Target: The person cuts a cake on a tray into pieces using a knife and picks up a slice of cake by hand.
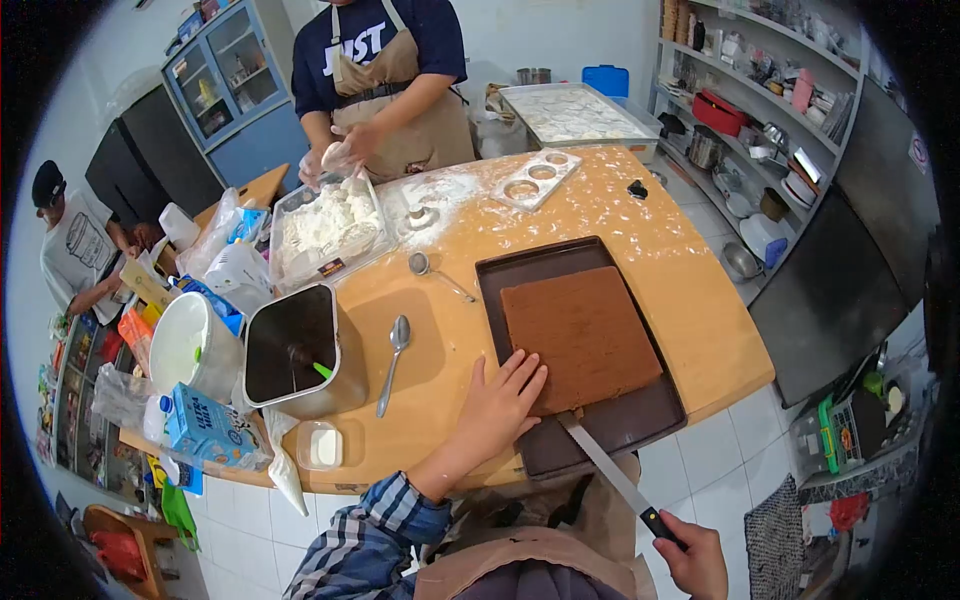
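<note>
A square brown sheet cake lies on a dark baking tray near the front edge of the table. My left hand rests flat on the cake's near left corner, fingers apart. In my right hand is the black handle of a long bread knife. The blade slants up to the left over the tray's near rim, and its tip meets the near edge of the cake. Whether the tip goes into the cake or under it, I cannot tell.
Left of the tray are a spoon, a small strainer, a deep metal container with dark contents, and a milk carton. Across the table a person in an apron shapes dough above a tub. Another person is far left.
</note>
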A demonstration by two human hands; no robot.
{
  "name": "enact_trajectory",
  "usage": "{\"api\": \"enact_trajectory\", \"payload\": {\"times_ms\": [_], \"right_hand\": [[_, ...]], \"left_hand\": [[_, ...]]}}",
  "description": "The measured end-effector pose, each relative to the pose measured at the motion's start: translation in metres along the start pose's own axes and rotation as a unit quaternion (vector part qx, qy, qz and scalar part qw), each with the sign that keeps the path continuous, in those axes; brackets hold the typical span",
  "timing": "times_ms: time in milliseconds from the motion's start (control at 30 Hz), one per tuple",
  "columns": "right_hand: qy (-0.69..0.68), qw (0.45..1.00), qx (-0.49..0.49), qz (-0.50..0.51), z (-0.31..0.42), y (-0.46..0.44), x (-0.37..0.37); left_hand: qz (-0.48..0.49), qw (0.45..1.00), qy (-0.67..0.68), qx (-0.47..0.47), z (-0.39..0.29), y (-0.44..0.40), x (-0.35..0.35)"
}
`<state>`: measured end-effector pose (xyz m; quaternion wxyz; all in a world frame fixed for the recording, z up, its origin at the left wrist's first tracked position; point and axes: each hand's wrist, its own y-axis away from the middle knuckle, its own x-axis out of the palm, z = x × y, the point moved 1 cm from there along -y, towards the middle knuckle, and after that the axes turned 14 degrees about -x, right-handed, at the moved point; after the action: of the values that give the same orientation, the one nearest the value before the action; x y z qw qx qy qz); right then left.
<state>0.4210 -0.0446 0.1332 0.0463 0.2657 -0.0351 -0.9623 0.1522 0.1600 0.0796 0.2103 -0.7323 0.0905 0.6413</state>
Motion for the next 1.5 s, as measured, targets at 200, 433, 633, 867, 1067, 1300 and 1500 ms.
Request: {"api": "enact_trajectory", "payload": {"times_ms": [200, 433, 633, 867, 1067, 1300, 1500], "right_hand": [[0.055, 0.998, 0.007, 0.02, 0.007, 0.008, -0.007], [0.029, 0.999, 0.002, 0.032, -0.001, -0.008, 0.008], [-0.022, 1.0, 0.004, 0.012, -0.004, -0.01, 0.012], [-0.046, 0.999, 0.003, -0.009, -0.003, -0.009, 0.012], [0.003, 0.998, 0.056, 0.031, 0.009, 0.0, 0.001], [-0.004, 1.0, 0.002, 0.006, -0.011, -0.008, 0.017], [0.0, 1.0, 0.008, 0.017, -0.008, -0.006, 0.015]], "left_hand": [[-0.004, 1.0, 0.013, 0.002, 0.001, 0.0, 0.001], [0.011, 1.0, 0.011, 0.004, 0.002, -0.001, -0.002], [0.016, 1.0, 0.016, 0.001, 0.0, -0.001, -0.002], [0.01, 1.0, -0.003, 0.016, 0.001, -0.004, 0.004], [0.014, 1.0, -0.019, 0.018, 0.0, -0.005, 0.004], [0.011, 1.0, -0.02, 0.021, -0.002, -0.005, 0.0], [0.023, 0.999, -0.03, 0.019, -0.003, -0.006, -0.001]]}}
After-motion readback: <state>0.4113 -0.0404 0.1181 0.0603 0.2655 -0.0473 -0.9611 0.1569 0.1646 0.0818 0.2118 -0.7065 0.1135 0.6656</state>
